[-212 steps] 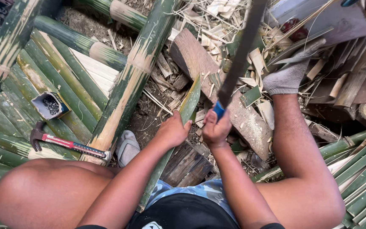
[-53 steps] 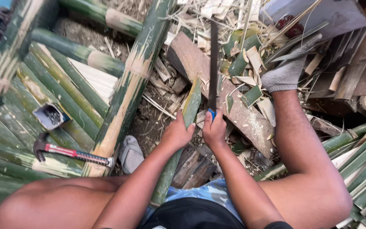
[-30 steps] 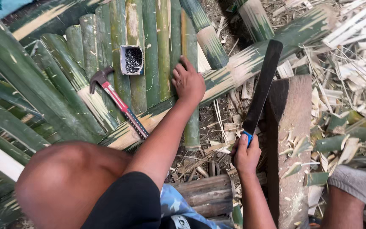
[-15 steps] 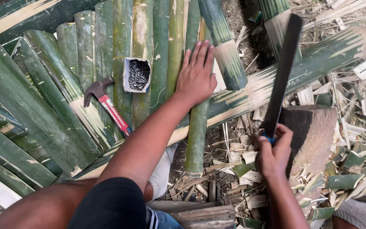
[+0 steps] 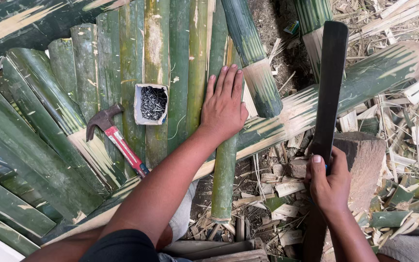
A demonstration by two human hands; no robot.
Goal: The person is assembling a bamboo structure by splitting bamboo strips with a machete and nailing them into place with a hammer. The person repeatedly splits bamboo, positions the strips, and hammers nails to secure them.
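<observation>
Presently itemised, from the head view:

1. Left hand (image 5: 224,104): lay flat, fingers spread, palm down on a split bamboo strip (image 5: 225,160); grip wide, closed on nothing. Half a second before, this hand had pressed the same slats, and a second before that it was reaching in; it had since settled, and the view had drawn closer. Judged: the strip was being steadied or picked out.

2. Right hand (image 5: 329,182): grip wrapped tight on the handle of a long dark machete (image 5: 330,82), blade held upright, pointing away from the person, above a wooden chopping block (image 5: 364,162). Blade sat nearly as before, off the bamboo.

3. Bamboo strip: green, lying lengthwise among the laid slats, its near end toward the person, well apart from the blade.

4. Claw hammer (image 5: 117,140), red handle: resting on the slats, left of the hand, untouched.

5. Small open box of nails (image 5: 152,103): just beside the hammer head.

6. Bamboo offcuts (image 5: 403,145): scattered around the block.
</observation>
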